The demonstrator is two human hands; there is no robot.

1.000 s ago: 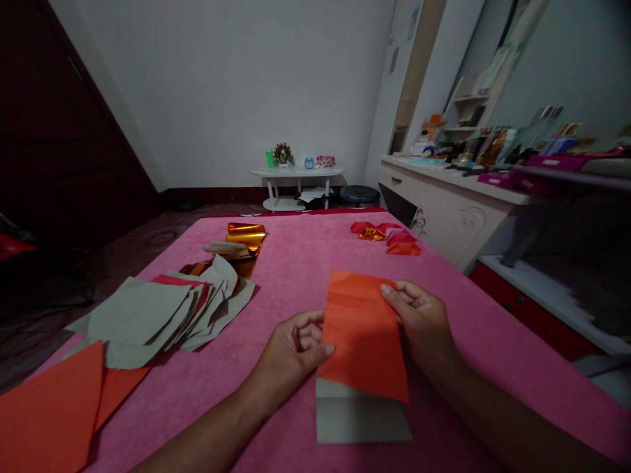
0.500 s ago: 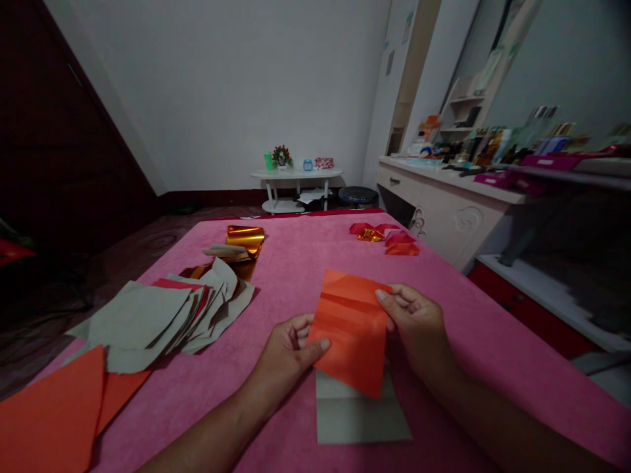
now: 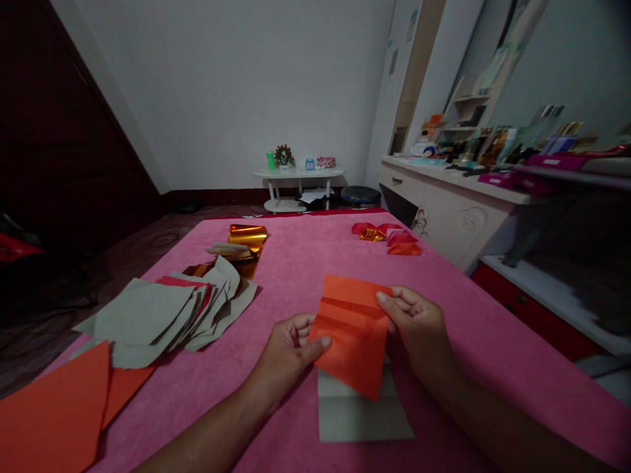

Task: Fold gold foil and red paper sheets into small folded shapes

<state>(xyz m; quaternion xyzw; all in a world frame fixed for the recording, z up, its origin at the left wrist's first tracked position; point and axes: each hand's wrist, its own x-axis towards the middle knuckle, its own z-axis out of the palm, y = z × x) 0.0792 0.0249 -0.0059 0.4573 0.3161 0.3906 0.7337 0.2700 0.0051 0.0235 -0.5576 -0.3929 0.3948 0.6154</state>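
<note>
An orange sheet of paper with crosswise creases is held up in front of me, tilted. My left hand pinches its left edge, thumb on top and fingers behind. At its upper right corner, my right hand grips it between thumb and fingers. Beneath it a pale grey sheet of paper with fold lines lies on the pink cloth; its upper part is hidden by the orange sheet.
To the left lie a fanned pile of grey paper, large orange sheets and shiny gold foil. Several small folded red, orange and gold pieces sit at the far right. Beyond stand a white table and a cluttered dresser.
The top edge of the orange sheet has dipped slightly and its creases look more bent. Both hands keep their hold, and the whole view has shifted a little.
</note>
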